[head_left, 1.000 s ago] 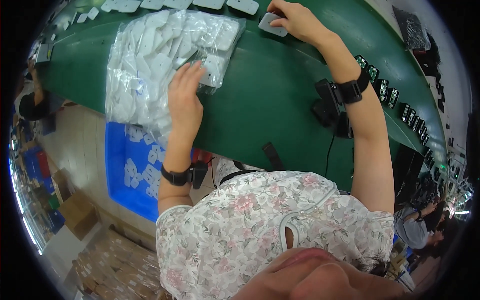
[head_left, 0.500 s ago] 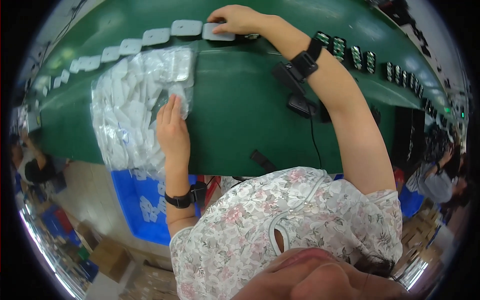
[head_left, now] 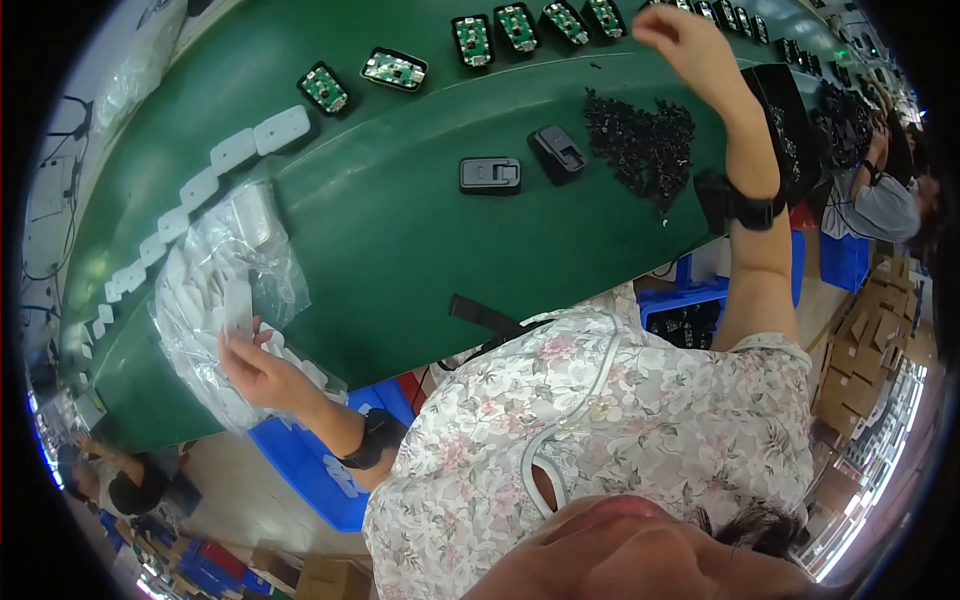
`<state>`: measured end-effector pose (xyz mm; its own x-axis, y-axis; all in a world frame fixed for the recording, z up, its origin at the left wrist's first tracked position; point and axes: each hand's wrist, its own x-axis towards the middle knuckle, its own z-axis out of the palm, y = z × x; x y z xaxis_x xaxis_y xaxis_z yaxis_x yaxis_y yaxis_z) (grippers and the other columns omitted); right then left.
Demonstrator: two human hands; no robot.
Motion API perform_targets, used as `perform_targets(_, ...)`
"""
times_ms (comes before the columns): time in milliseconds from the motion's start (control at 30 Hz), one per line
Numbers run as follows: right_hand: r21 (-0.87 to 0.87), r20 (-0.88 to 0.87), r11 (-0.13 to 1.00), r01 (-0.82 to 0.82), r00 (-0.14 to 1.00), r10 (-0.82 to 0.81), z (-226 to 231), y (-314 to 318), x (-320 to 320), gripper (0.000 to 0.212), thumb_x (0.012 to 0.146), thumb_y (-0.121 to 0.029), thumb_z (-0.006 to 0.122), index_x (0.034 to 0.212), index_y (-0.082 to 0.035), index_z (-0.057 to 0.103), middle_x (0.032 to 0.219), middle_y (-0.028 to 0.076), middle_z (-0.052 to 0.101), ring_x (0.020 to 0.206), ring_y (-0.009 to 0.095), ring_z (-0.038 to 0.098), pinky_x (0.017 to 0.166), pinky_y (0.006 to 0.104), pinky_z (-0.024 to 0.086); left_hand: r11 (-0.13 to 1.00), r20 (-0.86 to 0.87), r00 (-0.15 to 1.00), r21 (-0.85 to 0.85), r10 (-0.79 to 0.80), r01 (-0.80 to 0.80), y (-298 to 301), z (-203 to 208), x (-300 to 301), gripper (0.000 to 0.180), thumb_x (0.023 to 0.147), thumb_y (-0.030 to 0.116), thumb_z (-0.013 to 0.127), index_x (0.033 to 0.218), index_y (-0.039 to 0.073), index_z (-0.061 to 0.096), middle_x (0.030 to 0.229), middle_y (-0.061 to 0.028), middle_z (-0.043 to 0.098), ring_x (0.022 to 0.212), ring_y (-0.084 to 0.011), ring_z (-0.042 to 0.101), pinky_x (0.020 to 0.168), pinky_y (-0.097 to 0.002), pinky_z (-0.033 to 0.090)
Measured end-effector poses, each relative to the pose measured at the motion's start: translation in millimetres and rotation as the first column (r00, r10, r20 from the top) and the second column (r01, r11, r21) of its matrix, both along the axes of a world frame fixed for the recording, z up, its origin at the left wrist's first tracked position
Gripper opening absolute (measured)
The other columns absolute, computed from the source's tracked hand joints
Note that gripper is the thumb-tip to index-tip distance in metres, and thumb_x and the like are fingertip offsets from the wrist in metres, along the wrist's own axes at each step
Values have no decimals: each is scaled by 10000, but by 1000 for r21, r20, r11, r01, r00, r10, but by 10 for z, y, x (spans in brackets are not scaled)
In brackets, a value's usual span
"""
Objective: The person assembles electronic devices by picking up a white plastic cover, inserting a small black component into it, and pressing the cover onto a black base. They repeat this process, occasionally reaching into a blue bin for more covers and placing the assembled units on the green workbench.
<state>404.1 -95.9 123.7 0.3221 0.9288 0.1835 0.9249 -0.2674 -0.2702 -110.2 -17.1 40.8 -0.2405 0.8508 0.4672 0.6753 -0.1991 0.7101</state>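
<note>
careful: things could slide or tip

on the left, the clear crinkly plastic bag of flat white pieces (head_left: pixel 290 281) lies on the shiny green table (head_left: pixel 400 270); if it gets tugged, some might spill. along its far side, the row of white round-cornered plastic covers (head_left: pixel 282 130) could get bumped crooked. farther right, a swinging arm might tip the open black boxes with green circuit boards (head_left: pixel 471 40) or scatter the heap of tiny black bits (head_left: pixel 640 140) (what a spiky pile!).

the left hand (head_left: pixel 258 372) is half curled, fingertips at one flat white plastic piece (head_left: pixel 237 300) by the bag; i cannot tell if it grips. the right hand (head_left: pixel 690 55) is up near the boxes, thumb and finger bent close; i cannot tell if it holds anything.
</note>
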Motion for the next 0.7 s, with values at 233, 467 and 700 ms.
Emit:
perform_targets(233, -225, 171, 911, 345, 935, -311, -613, -633, 158, 270, 833, -273, 682, 1001, -65, 643, 829, 120, 656, 815, 275, 651, 707, 386, 499, 891, 446, 816, -80, -368, 446, -80, -8, 433, 254, 993, 121, 464, 1135, -84, 512, 831, -180, 648, 633, -182, 632, 534, -255, 495)
perform_targets(467, -86, -23, 941, 328, 943, -331, -943, -805, 105, 267, 797, -225, 721, 937, -29, 605, 746, 108, 587, 681, 250, 573, 639, 363, 465, 758, 592, 687, -185, -422, 626, -141, -237, 669, 246, 987, 95, 463, 1136, -92, 521, 934, -179, 634, 692, -203, 656, 552, -266, 529)
perform_targets(700, -2, -54, 967, 253, 966, -253, -940, -663, -177, 154, 802, -146, 685, 837, -36, 584, 758, 87, 565, 689, 237, 551, 632, 334, 447, 663, 684, 562, -152, -465, 733, -192, -139, 997, 278, 959, 22, 482, 1226, -46, 515, 954, -176, 634, 691, -179, 648, 574, -251, 527)
